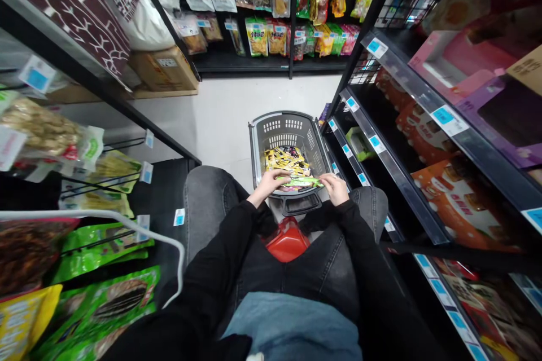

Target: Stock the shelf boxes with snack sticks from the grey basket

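A slim green packet [302, 181] stretches between my two hands over the near part of a grey shopping basket [284, 119]. My left hand [272, 183] is closed on the packet's left end, and my right hand [336, 187] pinches its right end. Under them, the basket holds a heap of small yellow packets [282, 159], with some darker and pinkish ones among them. The print on the green packet is too small to read.
The basket stands on a pale floor [220, 124] between my knees, by a red object [288, 241]. Shelves of bagged snacks rise at left and ahead; shelf rails [406, 192] with boxes stand close on the right. A white cable [139, 228] curves at left.
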A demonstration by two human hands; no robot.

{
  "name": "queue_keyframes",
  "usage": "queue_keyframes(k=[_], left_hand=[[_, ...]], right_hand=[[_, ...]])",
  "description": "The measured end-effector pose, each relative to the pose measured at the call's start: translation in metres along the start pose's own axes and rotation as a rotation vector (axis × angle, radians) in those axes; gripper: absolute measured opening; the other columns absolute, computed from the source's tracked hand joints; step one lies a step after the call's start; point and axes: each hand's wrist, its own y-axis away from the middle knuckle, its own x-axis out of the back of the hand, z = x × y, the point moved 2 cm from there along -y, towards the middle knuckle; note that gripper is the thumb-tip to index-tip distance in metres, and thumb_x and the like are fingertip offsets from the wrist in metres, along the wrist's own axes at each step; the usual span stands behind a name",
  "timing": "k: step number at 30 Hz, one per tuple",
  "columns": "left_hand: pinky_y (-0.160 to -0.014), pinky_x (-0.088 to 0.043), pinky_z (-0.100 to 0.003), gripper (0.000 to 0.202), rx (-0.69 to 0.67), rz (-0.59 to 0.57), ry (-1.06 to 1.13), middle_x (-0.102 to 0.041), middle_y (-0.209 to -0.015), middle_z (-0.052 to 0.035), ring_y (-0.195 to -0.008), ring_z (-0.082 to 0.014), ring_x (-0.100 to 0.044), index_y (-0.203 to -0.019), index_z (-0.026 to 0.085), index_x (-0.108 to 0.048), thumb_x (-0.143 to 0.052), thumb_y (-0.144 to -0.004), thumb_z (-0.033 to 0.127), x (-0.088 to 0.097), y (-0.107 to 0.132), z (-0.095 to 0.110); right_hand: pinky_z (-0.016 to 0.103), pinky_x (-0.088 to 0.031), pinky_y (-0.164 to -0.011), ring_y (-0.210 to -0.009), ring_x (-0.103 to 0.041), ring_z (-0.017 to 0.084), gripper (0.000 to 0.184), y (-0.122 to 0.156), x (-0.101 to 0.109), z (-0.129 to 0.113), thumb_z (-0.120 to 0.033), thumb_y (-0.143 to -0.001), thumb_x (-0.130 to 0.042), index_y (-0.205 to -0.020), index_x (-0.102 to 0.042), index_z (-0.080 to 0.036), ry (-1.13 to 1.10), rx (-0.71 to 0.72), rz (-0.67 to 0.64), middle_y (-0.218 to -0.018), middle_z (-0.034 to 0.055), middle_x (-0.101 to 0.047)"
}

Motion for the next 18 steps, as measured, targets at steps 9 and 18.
queue_keyframes(k=[9, 18], left_hand=[[-0.058, -0.050, -0.026, 0.033, -0.101, -0.005, -0.236, -0.069, -0.072, -0.0063, -0.067, -0.0163, -0.061, -0.076, 0.011, -0.071, -0.073, -0.058, 0.038, -0.003, 0.000, 0.001], [-0.067, -0.048, -0.029, 0.032, -0.148, 0.063, -0.239, -0.069, -0.074, -0.0067, -0.070, -0.0178, -0.061, -0.069, 0.011, -0.068, -0.071, -0.058, 0.042, -0.009, -0.001, 0.005]], right_hand=[[0.029, -0.045, -0.078, -0.082, -0.058, 0.017, 0.022, 0.001, -0.005, -0.009, -0.023, -0.087, -0.041, -0.079, -0.060, -0.018, 0.053, -0.008, -0.055, -0.083, 0.0063, -0.062], [0.030, -0.043, -0.075, -0.078, -0.056, 0.018, 0.022, -0.005, -0.010, 0.001, -0.028, -0.083, -0.042, -0.072, -0.058, -0.017, 0.029, -0.181, 0.039, -0.079, 0.0062, -0.060]])
